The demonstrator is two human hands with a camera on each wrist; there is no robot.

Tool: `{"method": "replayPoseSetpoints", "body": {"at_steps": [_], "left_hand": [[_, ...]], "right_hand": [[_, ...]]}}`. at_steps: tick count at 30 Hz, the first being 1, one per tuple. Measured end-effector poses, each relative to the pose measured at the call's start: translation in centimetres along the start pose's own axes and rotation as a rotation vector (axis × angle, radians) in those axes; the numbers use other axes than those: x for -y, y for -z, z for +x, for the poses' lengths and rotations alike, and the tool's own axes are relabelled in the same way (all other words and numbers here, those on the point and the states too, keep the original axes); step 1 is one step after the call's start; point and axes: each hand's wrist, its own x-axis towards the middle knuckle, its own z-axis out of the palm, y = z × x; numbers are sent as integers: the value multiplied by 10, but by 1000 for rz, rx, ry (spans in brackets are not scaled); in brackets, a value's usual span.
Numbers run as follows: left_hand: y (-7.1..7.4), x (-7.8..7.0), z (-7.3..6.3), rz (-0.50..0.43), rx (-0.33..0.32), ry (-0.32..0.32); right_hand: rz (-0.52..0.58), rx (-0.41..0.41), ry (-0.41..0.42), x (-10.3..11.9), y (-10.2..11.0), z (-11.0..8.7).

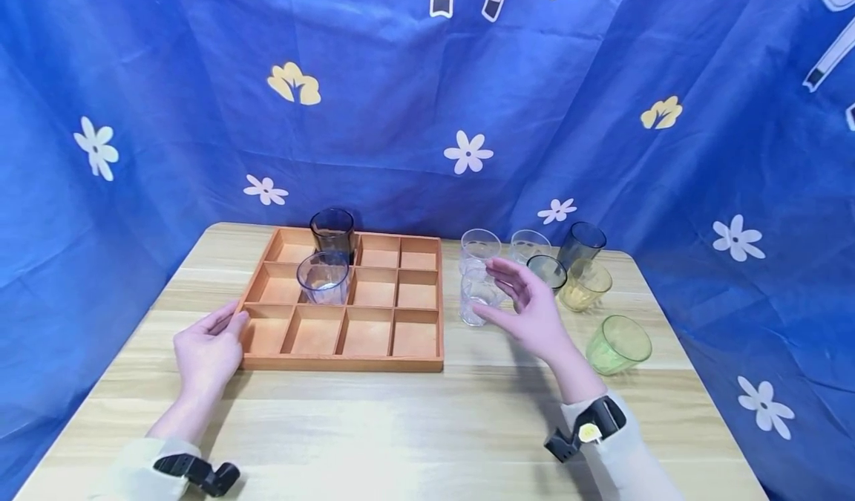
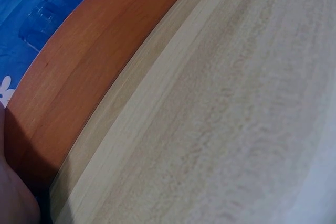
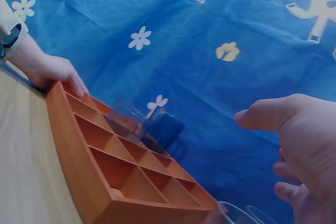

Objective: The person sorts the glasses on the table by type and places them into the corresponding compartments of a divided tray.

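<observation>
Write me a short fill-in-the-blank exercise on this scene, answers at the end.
The hand gripping the orange-brown wooden compartment tray is the person's ____ one.
Of front, middle and back, the dark, round, see-through cup stands in the tray's ____ row.
Right of the tray, the round, see-through cup nearest the person is tinted ____.

Missing words: left; back; green.

A reddish-brown wooden tray (image 1: pixel 341 364), divided into twelve compartments in three rows of four, lies flat, its left side near the front corner gripped by the left hand (image 1: pixel 208 349). In the second column from the left, a dark glass (image 1: pixel 332 223) stands in the back row and a bluish clear glass (image 1: pixel 323 282) in the middle row. Right of the tray, a colourless glass (image 1: pixel 473 314) stands upright beside the spread right hand (image 1: pixel 534 319).
</observation>
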Motion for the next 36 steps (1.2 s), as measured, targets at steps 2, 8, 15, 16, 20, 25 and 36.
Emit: {"method": "replayPoseSetpoints", "body": {"at_steps": [2,8,15,16,20,25,36], "left_hand": [[-1,1,0,-3,1,2],[-1,0,0,-8,-1,-4],[0,-1,-1,10,4,28],[0,-1,-1,11,4,28],[-1,-1,-1,12,2,16],[-3,-1,0,3,-1,5],[-2,1,2,4,9,14]], "right_hand": [[-14,-14,0,3,9,-5],[-29,-88,3,10,36,-18],[-6,-139,1,15,67,-32],[-8,-149,-6,16,71,-34],[-6,-183,-21,18,86,-42],[-17,-247,-10,19,108,-53],[-20,-363,-36,12,153,-82]]}}
